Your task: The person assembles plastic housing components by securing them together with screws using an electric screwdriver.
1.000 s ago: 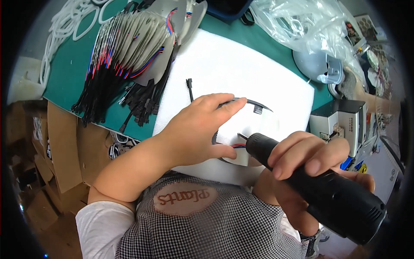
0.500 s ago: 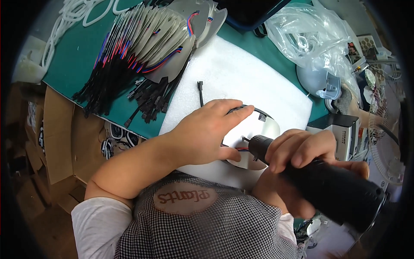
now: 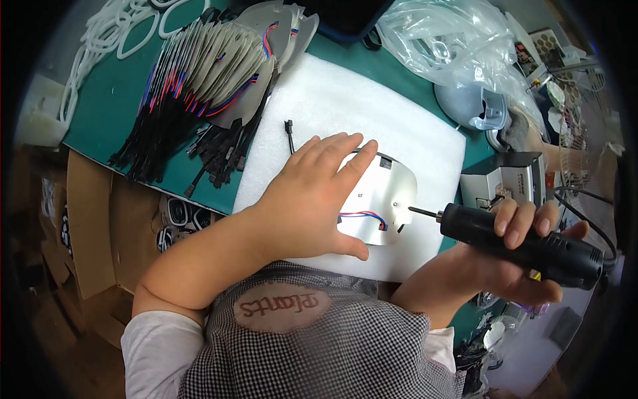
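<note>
A rounded off-white plastic panel [image 3: 402, 181] lies on a white foam sheet [image 3: 312, 90], with red and blue wires [image 3: 364, 214] across it. My left hand [image 3: 312, 193] rests over the panel's left part, thumb and fingers spread, hiding that side. Beyond its fingers a black lead with a small connector [image 3: 288, 130] sticks out. In my right hand [image 3: 498, 269] is a black electric screwdriver [image 3: 475, 227], held nearly level. Its thin bit points left and ends just beside a small post [image 3: 397, 205] at the panel's right; whether they touch I cannot tell.
Several grey panels [image 3: 226, 66] with black leads [image 3: 153, 143] are piled at the upper left, on the green mat [image 3: 90, 130]. White tubing [image 3: 106, 40] lies behind. To the right are a clear plastic bag [image 3: 445, 40], a grey-blue rounded housing [image 3: 465, 103] and a boxy device [image 3: 508, 179].
My right hand has swung the screwdriver rightward and levelled it, lifting the bit off the screw near the panel's middle. The left hand stays over the panel. The whole view has shifted slightly.
</note>
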The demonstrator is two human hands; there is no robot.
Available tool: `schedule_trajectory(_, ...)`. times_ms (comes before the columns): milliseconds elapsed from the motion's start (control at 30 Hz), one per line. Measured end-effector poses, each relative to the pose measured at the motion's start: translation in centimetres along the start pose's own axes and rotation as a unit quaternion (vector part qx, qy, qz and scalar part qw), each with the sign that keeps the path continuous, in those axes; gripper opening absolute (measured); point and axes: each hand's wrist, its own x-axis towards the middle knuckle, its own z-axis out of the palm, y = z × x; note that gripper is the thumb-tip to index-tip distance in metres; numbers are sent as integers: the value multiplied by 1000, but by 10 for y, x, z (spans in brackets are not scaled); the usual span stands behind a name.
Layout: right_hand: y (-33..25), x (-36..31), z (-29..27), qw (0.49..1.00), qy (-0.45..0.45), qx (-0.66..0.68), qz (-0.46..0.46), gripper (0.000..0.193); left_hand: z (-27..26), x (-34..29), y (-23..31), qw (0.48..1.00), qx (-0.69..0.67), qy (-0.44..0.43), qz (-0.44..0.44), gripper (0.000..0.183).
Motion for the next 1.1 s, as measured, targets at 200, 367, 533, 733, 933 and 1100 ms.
schedule_trajectory(200, -14, -3, -6, 999, 40, -16, -16, 80, 17, 4, 10, 999, 38, 17, 9, 114)
schedule_trajectory(367, -36, -1, -15, 998, 42, 18, -43, 78, 14, -3, 5, 989, 22, 85, 122, 117)
schedule_trajectory(533, -53, -1, -24, 995, 41, 88, -28, 74, -4, -24, 7, 960, 27, 199, 195, 110)
schedule_trajectory(733, -43, -8, -20, 993, 51, 102, -15, 73, -41, -73, 7, 937, 92, 286, 178, 106)
schedule_trajectory(933, -29, -4, -26, 993, 58, 101, 28, 62, -74, -180, -22, 872, 280, 398, 51, 105)
schedule_trajectory(1100, -9, -4, -27, 988, 34, 138, 55, 56, -45, -293, -96, 747, 210, 593, -217, 106)
